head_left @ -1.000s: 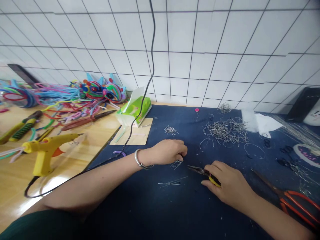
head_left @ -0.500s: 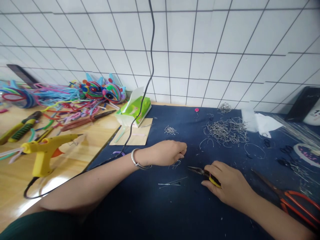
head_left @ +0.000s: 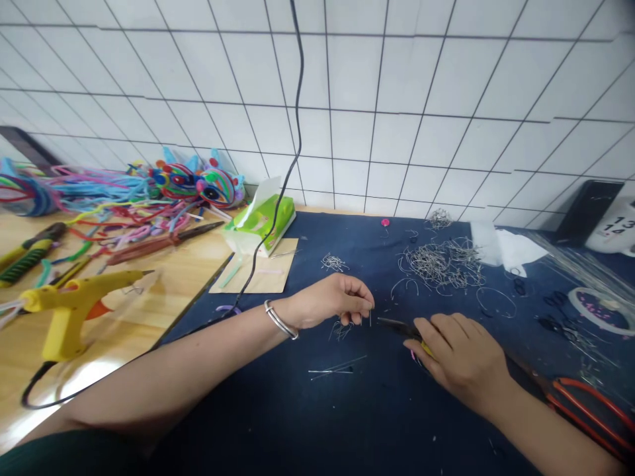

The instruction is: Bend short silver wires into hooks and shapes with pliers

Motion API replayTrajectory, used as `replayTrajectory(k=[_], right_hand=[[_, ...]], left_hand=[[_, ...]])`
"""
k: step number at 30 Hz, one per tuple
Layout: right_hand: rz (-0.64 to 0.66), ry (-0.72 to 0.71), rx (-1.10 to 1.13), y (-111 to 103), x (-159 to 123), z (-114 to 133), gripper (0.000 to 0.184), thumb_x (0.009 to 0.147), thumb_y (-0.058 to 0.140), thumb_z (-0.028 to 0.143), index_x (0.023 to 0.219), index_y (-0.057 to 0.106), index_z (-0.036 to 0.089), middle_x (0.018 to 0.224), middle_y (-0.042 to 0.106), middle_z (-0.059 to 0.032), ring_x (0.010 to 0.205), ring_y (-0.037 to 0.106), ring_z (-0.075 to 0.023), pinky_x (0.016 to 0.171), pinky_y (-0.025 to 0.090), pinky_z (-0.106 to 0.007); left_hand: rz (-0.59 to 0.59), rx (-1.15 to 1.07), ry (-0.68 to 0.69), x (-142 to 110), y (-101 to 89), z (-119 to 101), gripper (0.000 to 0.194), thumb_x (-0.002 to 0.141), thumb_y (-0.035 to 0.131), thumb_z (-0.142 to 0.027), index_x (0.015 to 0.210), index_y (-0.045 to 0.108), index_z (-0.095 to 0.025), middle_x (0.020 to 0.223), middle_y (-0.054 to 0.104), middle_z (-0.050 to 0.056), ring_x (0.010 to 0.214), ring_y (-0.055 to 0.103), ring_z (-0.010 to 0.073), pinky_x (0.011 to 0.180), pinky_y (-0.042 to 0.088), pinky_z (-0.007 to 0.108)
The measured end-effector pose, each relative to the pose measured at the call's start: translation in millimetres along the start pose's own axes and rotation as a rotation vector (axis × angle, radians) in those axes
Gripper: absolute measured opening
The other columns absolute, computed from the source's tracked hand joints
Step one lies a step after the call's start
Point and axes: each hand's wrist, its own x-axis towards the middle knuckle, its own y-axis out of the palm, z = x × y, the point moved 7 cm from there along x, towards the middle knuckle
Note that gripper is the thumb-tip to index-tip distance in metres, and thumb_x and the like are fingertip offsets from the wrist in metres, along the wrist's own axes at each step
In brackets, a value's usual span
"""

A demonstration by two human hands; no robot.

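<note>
My left hand (head_left: 342,301) pinches a short thin piece of wire (head_left: 370,318) between thumb and fingertips, its end hanging down. My right hand (head_left: 461,350) is wrapped round a pair of yellow-handled pliers (head_left: 397,325), whose jaws point left toward the wire, a small gap apart from it. Beneath my left hand lies a small heap of bent wires (head_left: 340,330). Several straight wires (head_left: 337,367) lie crossed nearer to me. Another small pile of wire pieces (head_left: 334,262) is just beyond my left hand.
A large tangle of wire (head_left: 441,262) lies at the back right. Red-handled scissors (head_left: 590,403) rest beside my right forearm. A tissue box (head_left: 262,225) stands back left; a black cord (head_left: 298,132) hangs past it. A yellow glue gun (head_left: 69,311) lies on the wooden table at left.
My left hand has turned so its fingertips and the wire show. My right hand has rotated with the pliers, their jaws now pointing more level. The view has shifted slightly.
</note>
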Motion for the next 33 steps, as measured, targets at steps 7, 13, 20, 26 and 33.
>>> replayTrajectory(k=[7,13,20,26,33], right_hand=[[-0.091,-0.082,-0.070,-11.8,-0.9,5.4,0.032,0.074,0.060,0.037,0.100,0.057,0.018,0.080,0.058,-0.0046,0.074,0.049,-0.0176,0.066,0.037,-0.031],[-0.067,-0.118,-0.074,-11.7,-1.3,8.9,0.030,0.076,0.058,0.036,0.100,0.057,0.019,0.081,0.059,-0.0046,0.073,0.049,-0.0172,0.067,0.036,-0.031],[-0.042,-0.131,-0.063,-9.3,-2.6,9.7,0.031,0.076,0.058,0.035,0.102,0.056,0.019,0.082,0.059,-0.0043,0.074,0.049,-0.0180,0.066,0.037,-0.032],[-0.029,-0.132,-0.049,-9.6,-2.0,9.3,0.029,0.076,0.058,0.034,0.100,0.057,0.019,0.079,0.059,-0.0034,0.071,0.049,-0.0168,0.063,0.036,-0.031],[-0.016,-0.136,-0.032,-7.5,-1.3,8.7,0.027,0.077,0.056,0.033,0.100,0.057,0.018,0.078,0.058,-0.0028,0.070,0.048,-0.0160,0.064,0.037,-0.031]], left_hand=[[0.073,-0.161,-0.052,-1.9,11.4,3.6,0.017,0.072,0.060,-0.029,0.080,0.058,-0.014,0.070,0.055,0.000,0.057,0.052,0.0064,0.048,0.040,0.017],[0.079,-0.171,-0.063,-2.0,12.4,4.7,0.018,0.071,0.061,-0.029,0.080,0.058,-0.013,0.071,0.056,0.000,0.057,0.052,0.0062,0.048,0.040,0.018],[0.090,-0.163,-0.081,-1.7,12.3,7.9,0.018,0.072,0.061,-0.028,0.081,0.059,-0.013,0.072,0.057,0.001,0.057,0.053,0.0062,0.048,0.041,0.018],[0.068,-0.084,-0.033,-2.7,11.8,4.5,0.018,0.073,0.059,-0.028,0.082,0.059,-0.013,0.073,0.060,0.003,0.059,0.056,0.0080,0.048,0.041,0.018],[-0.004,-0.057,0.019,-2.7,10.8,2.1,0.018,0.071,0.061,-0.025,0.084,0.059,-0.013,0.070,0.062,0.003,0.064,0.059,0.0103,0.055,0.044,0.021]])
